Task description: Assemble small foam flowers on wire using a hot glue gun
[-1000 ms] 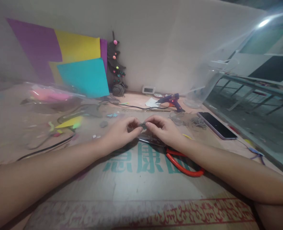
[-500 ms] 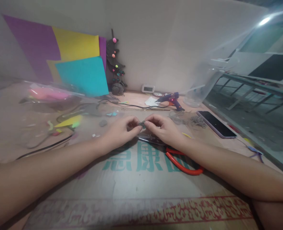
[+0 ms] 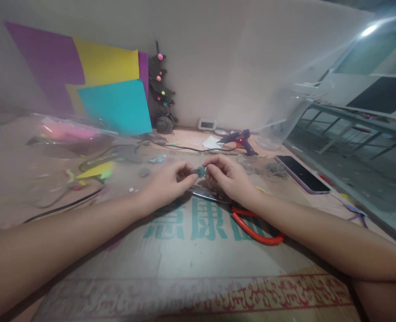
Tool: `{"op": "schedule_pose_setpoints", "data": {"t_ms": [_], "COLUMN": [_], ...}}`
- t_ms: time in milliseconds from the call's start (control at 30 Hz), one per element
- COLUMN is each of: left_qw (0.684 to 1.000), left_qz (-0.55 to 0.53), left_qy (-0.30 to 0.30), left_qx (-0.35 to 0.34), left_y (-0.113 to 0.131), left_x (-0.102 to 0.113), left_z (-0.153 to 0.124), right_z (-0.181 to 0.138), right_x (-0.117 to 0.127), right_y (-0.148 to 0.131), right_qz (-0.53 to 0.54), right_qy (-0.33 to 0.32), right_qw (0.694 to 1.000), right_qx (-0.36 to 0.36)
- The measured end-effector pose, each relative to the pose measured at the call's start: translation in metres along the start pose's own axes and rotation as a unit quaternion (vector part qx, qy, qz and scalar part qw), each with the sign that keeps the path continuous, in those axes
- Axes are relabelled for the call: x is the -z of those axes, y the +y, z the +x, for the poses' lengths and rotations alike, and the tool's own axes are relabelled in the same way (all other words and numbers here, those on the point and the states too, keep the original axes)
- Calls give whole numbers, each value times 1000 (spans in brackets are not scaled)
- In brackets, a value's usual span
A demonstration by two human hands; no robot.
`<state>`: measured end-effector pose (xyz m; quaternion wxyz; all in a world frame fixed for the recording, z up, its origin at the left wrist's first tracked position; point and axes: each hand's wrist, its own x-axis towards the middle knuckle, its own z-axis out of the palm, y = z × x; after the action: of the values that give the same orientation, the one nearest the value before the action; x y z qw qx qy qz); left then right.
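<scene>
Above the cardboard, my left hand (image 3: pixel 180 176) pinches a small grey and teal piece (image 3: pixel 201 171) between thumb and forefinger. The teal part faces right. At that right end, the fingers of my right hand (image 3: pixel 226 176) are curled closed, their tips beside the teal part; whether they grip it or something smaller is hard to make out. Beneath both hands lie scissors with red handles (image 3: pixel 258 231), their metal blades (image 3: pixel 206 195) pointing left and partly covered by my right hand.
A dark glue gun (image 3: pixel 241 139) with a red light stands behind the hands, near a small white digital clock (image 3: pixel 207 124). To the right are grey cord (image 3: pixel 276 169) and a phone (image 3: pixel 301 173). Coloured sheets (image 3: pixel 115 107) and a decorated dark hanging (image 3: pixel 159 82) are at the back left.
My right hand has shifted slightly right and up, its fingers more curled. More of the teal part now shows between the hands. My left hand stays nearly in place.
</scene>
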<state>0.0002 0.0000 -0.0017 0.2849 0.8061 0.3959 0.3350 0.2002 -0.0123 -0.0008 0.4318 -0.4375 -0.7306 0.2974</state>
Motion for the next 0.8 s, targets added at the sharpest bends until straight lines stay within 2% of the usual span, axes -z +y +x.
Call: {"op": "schedule_pose_setpoints", "data": {"t_ms": [100,367,600,800], "left_qw": [1000,1000,1000,1000], "left_qz": [-1,1,-3,-4], "left_qy": [0,7,5,5], "left_qx": [3,-2,4,2], "left_y": [-1,-1,-1,-1], "left_x": [-1,-1,-1,-1], "left_z": [1,1,0,0], "right_z": [2,3,3,3], "right_x": [2,3,3,3], "right_y": [3,7,10,6], "right_qz": [-48,-93,-73,-126], "right_qy": [14,46,29,38], "right_qw": [998,991,991,985], "right_qx": [30,85,104,109]}}
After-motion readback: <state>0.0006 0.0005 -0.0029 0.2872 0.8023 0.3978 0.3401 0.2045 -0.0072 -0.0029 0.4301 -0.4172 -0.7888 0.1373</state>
